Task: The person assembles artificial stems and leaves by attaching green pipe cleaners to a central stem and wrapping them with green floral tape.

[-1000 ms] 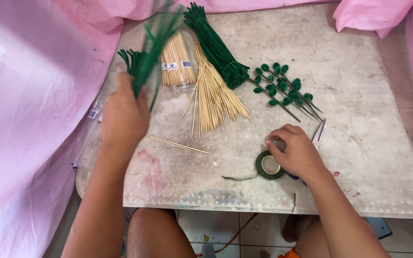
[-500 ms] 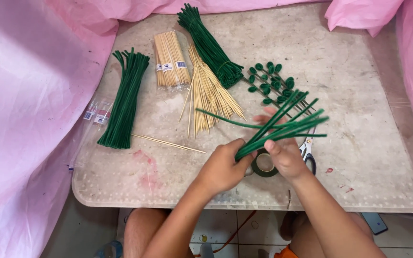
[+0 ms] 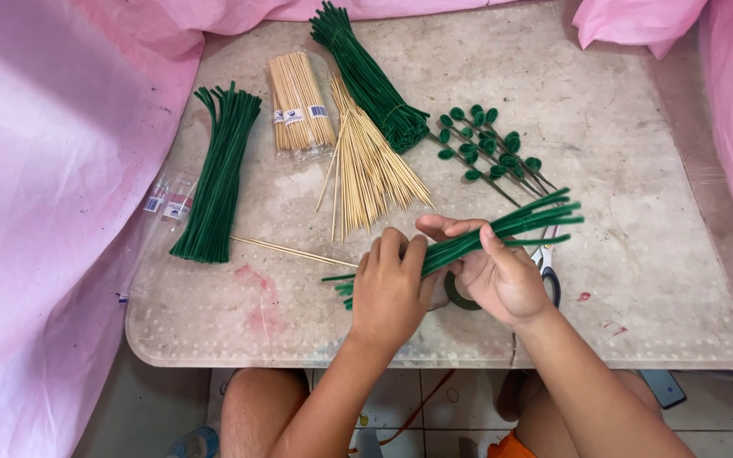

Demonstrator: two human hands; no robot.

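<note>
Near the front edge of the worn table (image 3: 638,280), both hands hold one small bunch of green fuzzy stems (image 3: 502,229). The left hand (image 3: 390,288) is curled around the near end of the bunch, fingers closed over it. The right hand (image 3: 498,276) grips the middle, with the thumb pressed on top. The far ends of the stems fan out to the right, above the table.

Under the right hand lies a roll of green tape (image 3: 460,298), mostly hidden, and just beside it to the right are scissors (image 3: 546,267).

It looks like the step in hand is lining up the stems so the ends sit even. A next move would call for a steady pinch, so no stem slips out.

Farther away lie loose wooden sticks (image 3: 371,165), a packed bundle of sticks (image 3: 300,103), two more bunches of green stems (image 3: 214,178) (image 3: 371,80), and some stems with little green leaves (image 3: 489,144)
</note>
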